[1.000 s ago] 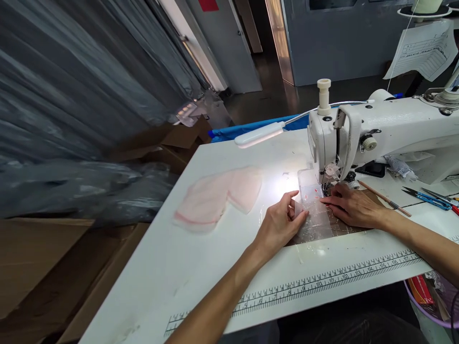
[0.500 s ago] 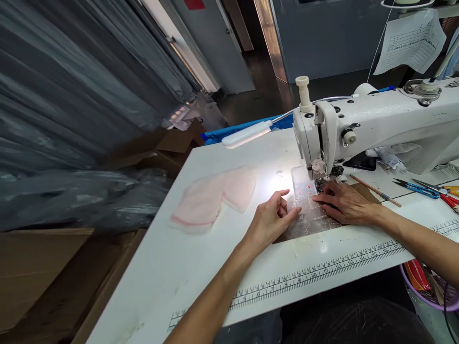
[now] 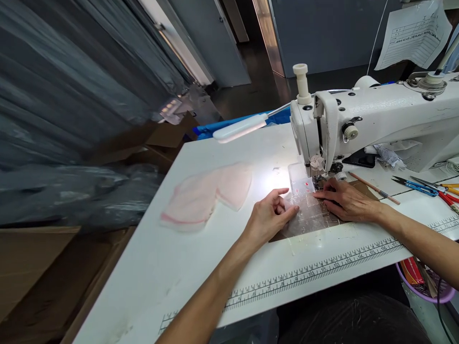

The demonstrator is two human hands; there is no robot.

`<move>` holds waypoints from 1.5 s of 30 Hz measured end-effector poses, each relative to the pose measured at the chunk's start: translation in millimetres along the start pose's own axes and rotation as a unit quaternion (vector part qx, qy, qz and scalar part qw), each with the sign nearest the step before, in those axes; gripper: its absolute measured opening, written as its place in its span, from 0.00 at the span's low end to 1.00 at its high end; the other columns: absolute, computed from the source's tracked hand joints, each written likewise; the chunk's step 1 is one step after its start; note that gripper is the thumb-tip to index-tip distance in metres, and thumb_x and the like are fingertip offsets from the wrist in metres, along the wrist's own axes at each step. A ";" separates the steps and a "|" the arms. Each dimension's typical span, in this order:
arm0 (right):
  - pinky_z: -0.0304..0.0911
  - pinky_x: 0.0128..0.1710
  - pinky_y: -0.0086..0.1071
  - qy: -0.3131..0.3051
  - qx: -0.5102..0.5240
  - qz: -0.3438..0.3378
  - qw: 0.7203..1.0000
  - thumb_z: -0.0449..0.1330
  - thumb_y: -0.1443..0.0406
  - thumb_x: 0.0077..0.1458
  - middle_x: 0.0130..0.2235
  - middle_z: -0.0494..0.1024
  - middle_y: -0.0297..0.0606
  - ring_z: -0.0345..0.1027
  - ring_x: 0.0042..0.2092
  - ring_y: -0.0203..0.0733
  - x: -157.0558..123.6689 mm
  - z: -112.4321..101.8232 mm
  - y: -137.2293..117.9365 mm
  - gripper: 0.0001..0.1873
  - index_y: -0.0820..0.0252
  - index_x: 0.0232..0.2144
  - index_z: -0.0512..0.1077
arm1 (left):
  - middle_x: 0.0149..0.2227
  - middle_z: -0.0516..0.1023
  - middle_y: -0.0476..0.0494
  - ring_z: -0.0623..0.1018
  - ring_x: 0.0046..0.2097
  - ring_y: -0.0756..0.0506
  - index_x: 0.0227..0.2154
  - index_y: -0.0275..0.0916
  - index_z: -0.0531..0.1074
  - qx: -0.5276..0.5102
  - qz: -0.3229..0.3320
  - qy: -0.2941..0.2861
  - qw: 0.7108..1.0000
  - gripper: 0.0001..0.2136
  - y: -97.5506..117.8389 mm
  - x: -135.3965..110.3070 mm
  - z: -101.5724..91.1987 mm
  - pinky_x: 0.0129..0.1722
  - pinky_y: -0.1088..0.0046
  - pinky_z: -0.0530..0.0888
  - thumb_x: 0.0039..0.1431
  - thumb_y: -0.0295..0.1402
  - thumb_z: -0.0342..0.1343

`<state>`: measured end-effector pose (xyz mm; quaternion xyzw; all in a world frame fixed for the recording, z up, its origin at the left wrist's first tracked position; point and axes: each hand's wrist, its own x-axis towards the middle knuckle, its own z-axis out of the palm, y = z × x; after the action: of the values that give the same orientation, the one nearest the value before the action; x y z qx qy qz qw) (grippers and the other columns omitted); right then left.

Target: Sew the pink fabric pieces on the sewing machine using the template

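A white sewing machine stands on the table, its presser foot low over the bed. By the foot lies a small piece of thin, see-through whitish fabric, hard to tell from the clear-taped plate beneath. To its left, my left hand has its fingers curled and its thumb on the fabric's edge. My right hand is just right of the foot, fingertips pinched together over the fabric. A pale pink sheer fabric piece with a darker pink edge lies flat further left.
A pencil and blue thread snips lie to the right. A lamp reaches over the table's back. A printed ruler runs along the front edge. Cardboard boxes stand left, and a purple basket sits below right.
The whole view has shifted slightly, so the table and machine sit a little further left and higher. Both hands keep nearly the same place by the presser foot.
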<state>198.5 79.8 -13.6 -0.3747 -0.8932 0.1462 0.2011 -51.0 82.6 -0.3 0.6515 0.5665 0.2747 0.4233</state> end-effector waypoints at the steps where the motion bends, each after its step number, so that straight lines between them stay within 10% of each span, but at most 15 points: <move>1: 0.69 0.47 0.44 0.001 0.003 0.000 1.000 0.48 0.64 0.67 0.48 0.71 0.49 0.64 0.47 0.47 -0.2 -0.3 0.9 0.20 0.61 0.56 0.71 | 0.24 0.73 0.54 0.72 0.22 0.51 0.51 0.35 0.69 -0.003 -0.005 0.000 1.000 0.26 1.0 -0.2 -0.3 0.22 0.74 0.69 0.49 0.40 0.61; 23: 0.67 0.39 0.34 -0.014 0.073 0.023 0.997 0.50 0.66 0.63 0.48 0.75 0.42 0.70 0.41 0.39 -0.4 -11.6 5.3 0.20 0.54 0.53 0.75 | 0.24 0.75 0.53 0.72 0.23 0.51 0.50 0.38 0.71 0.043 0.030 0.014 0.999 0.23 -1.9 -2.6 -0.9 0.21 0.75 0.69 0.51 0.39 0.63; 45: 0.66 0.46 0.45 -0.086 -0.004 -0.022 0.996 0.55 0.69 0.59 0.46 0.74 0.43 0.68 0.47 0.49 -1.7 -18.8 -10.0 0.20 0.49 0.50 0.78 | 0.27 0.73 0.52 0.68 0.20 0.53 0.50 0.38 0.72 0.037 0.025 0.012 0.999 0.24 -2.8 -1.8 -4.5 0.22 0.75 0.69 0.51 0.42 0.63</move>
<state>202.3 73.8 6.7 -0.3415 -0.9158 0.1703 0.1250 -56.6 81.9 -0.3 0.6774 0.5647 0.2721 0.3851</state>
